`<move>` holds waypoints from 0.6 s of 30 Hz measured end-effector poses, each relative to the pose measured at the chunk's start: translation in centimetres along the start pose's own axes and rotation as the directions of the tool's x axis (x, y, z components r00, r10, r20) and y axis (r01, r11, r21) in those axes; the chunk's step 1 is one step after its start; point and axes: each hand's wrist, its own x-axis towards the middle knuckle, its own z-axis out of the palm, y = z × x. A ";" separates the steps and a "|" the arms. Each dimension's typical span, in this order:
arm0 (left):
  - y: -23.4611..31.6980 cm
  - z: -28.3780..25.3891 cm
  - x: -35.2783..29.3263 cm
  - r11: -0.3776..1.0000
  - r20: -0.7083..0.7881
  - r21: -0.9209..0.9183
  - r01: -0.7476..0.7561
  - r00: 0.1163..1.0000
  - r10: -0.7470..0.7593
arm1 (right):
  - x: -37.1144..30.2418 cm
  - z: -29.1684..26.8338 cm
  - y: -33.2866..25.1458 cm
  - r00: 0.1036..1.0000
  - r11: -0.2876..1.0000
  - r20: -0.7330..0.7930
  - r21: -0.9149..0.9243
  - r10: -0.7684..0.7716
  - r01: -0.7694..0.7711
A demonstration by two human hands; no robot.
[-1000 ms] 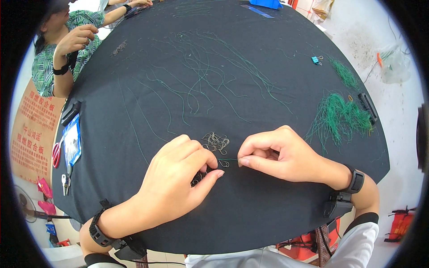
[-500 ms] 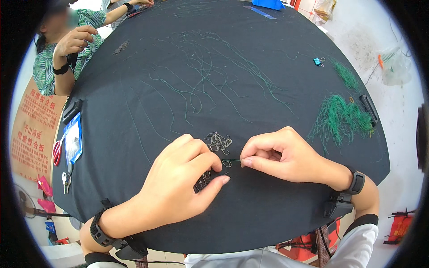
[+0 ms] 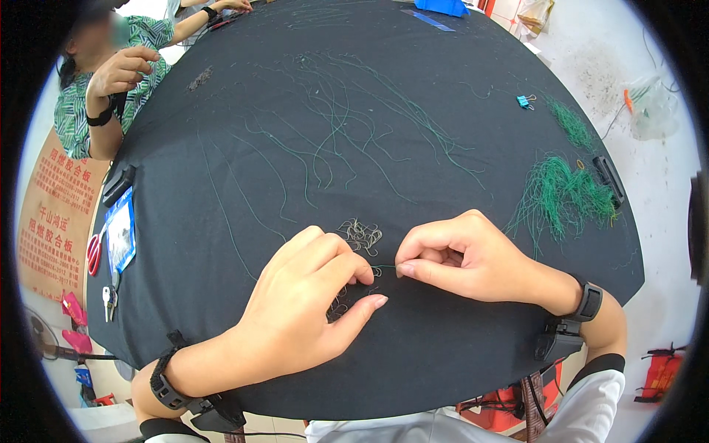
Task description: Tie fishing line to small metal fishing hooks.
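A short, straight stretch of green fishing line (image 3: 385, 266) runs between my hands. My right hand (image 3: 465, 255) pinches it with thumb and forefinger closed. At the left end, the line goes out of sight by the forefinger of my left hand (image 3: 303, 295). That hand's thumb stands apart from its bent forefinger, and the undersides of its other fingers are hidden. Just beyond the fingertips lies a pile of metal fish hooks (image 3: 360, 235). More dark hooks (image 3: 337, 304) show in the gap between my left thumb and forefinger, partly covered.
Loose green strands (image 3: 336, 140) spread over the black-covered table (image 3: 443, 354). At right are a green line bundle (image 3: 565, 196) and a blue binder clip (image 3: 526, 102). Left hold scissors (image 3: 94, 251) and a blue-white packet (image 3: 121, 232). A person (image 3: 111, 81) works at far left.
My left hand has shifted slightly right and down, narrowing the gap to my right hand. The right hand has barely moved and still pinches the line.
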 end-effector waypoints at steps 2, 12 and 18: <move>-0.1 0.0 0.0 1.000 0.017 0.016 -0.006 1.000 0.006 | 0.0 0.0 0.0 1.000 1.000 -0.002 0.002 0.000 0.000; -0.5 0.1 0.0 0.995 -0.002 -0.011 -0.096 0.995 0.096 | -0.2 0.1 -0.2 0.999 0.997 0.005 -0.052 -0.052 0.052; -0.3 -0.1 0.3 0.980 -0.155 -0.018 -0.197 0.969 0.192 | -0.1 0.8 -0.3 0.993 0.994 -0.081 0.049 -0.089 0.093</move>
